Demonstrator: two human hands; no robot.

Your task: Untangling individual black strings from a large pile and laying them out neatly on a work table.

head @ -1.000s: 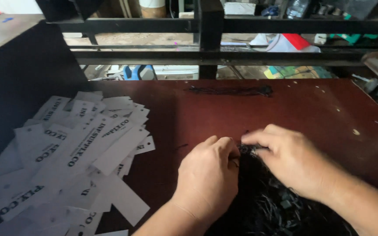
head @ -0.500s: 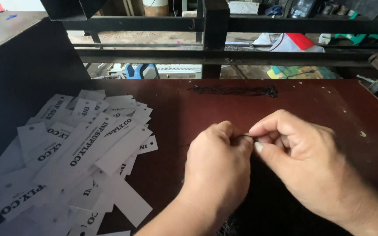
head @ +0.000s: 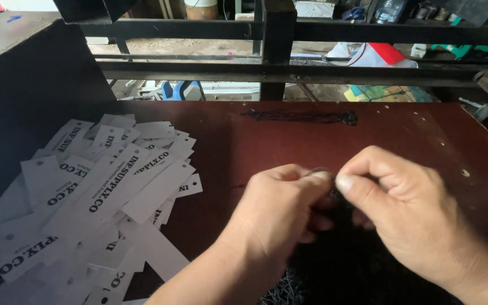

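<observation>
My left hand [head: 280, 212] and my right hand [head: 399, 209] meet over the dark red table [head: 402, 141], fingertips pinched together on a thin black string [head: 321, 171] pulled up from a heap of black strings [head: 340, 265] beneath both hands. A loose pile of white paper tags [head: 94, 195] with black print and punched holes lies to the left of my left hand. A small bundle of black strings [head: 303, 117] lies flat at the far side of the table.
A black panel [head: 26, 101] stands along the left side of the table. Black metal bars [head: 289, 70] run across behind the table's far edge. Beyond them sit cluttered items on the floor, among them a blue thing [head: 179, 88].
Both hands have lifted from the black heap and drawn closer to the camera, pinching a single string between the fingertips. The tags have not moved.
</observation>
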